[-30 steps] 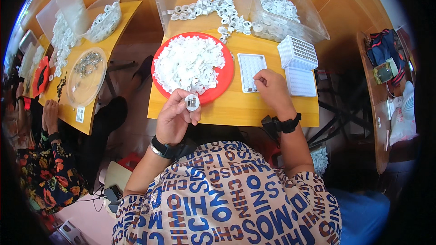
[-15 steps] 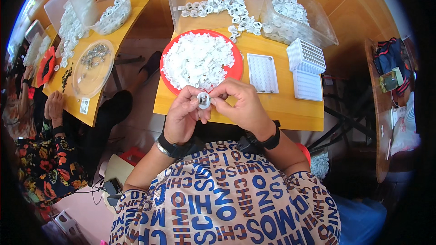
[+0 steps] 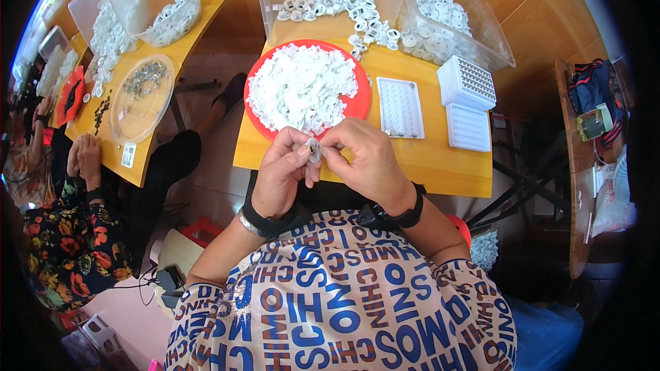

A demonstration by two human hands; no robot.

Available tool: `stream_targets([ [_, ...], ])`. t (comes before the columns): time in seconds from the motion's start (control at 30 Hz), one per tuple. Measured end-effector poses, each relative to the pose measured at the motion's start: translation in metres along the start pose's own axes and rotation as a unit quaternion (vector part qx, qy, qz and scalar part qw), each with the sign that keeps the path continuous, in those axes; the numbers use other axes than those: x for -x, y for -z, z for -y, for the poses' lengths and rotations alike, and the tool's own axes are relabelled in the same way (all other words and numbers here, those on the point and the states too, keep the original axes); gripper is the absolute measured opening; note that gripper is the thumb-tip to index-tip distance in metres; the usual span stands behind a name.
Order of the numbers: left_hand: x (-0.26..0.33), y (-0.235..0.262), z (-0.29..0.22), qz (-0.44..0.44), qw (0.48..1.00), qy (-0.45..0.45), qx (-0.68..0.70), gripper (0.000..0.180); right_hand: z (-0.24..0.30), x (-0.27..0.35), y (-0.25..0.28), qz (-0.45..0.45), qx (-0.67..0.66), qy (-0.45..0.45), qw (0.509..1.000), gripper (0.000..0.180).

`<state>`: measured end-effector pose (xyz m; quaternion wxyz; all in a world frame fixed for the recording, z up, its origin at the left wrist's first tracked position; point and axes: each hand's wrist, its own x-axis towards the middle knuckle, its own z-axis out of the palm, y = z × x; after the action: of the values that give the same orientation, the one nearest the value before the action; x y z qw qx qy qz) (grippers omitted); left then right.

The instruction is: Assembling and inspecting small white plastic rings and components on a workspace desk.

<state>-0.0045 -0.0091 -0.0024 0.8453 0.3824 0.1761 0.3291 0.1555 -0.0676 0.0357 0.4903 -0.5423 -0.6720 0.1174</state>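
My left hand (image 3: 282, 175) and my right hand (image 3: 364, 158) meet just in front of the yellow table's near edge, both pinching one small white ring-shaped part (image 3: 314, 151) between their fingertips. Right behind the hands stands a round red tray (image 3: 359, 103) heaped with small white plastic pieces (image 3: 302, 86). A white grid tray (image 3: 401, 106) with several tiny parts along its near row lies to the right of the red tray.
A stack of white grid trays (image 3: 467, 81) and a single one (image 3: 469, 127) lie at the right. Clear bins (image 3: 474, 31) with white rings stand at the back. On the left, another person's hands (image 3: 82, 158) rest by a second yellow table (image 3: 137, 165) with a clear dish (image 3: 141, 99).
My right hand came back from the grid tray to my left hand. Both hands now hold the white ring part together, slightly nearer to me.
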Motion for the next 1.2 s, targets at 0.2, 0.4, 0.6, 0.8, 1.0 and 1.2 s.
stream_targets([
  [0.2, 0.0001, 0.0004, 0.0033, -0.007, 1.000, 0.006, -0.004, 0.018, 0.0065, -0.0010, 0.0009, 0.017, 0.046, 0.034, 0.998, 0.014],
  [0.4, 0.0002, 0.0011, 0.0044, -0.004, 1.000, 0.008, -0.008, 0.015, 0.0065, 0.0009, 0.0019, 0.034, 0.065, 0.044, 0.996, 0.013],
  [0.6, 0.0017, -0.0003, 0.0051, -0.014, 0.999, 0.011, -0.050, 0.014, 0.0097, 0.0034, 0.0014, 0.048, 0.088, 0.048, 0.994, 0.012],
  [0.8, 0.0006, 0.0060, 0.0039, 0.036, 0.999, 0.020, -0.026, 0.016, 0.0089, 0.0021, 0.0086, 0.077, 0.019, 0.008, 0.997, 0.010],
  [1.0, 0.0010, 0.0048, 0.0042, 0.033, 0.999, 0.031, -0.012, 0.016, 0.0100, 0.0021, 0.0082, 0.075, 0.006, 0.004, 0.997, 0.010],
  [1.2, -0.0004, 0.0094, 0.0055, 0.037, 0.999, 0.036, -0.004, 0.021, 0.0082, 0.0044, 0.0088, 0.079, -0.088, -0.096, 0.988, 0.007],
])
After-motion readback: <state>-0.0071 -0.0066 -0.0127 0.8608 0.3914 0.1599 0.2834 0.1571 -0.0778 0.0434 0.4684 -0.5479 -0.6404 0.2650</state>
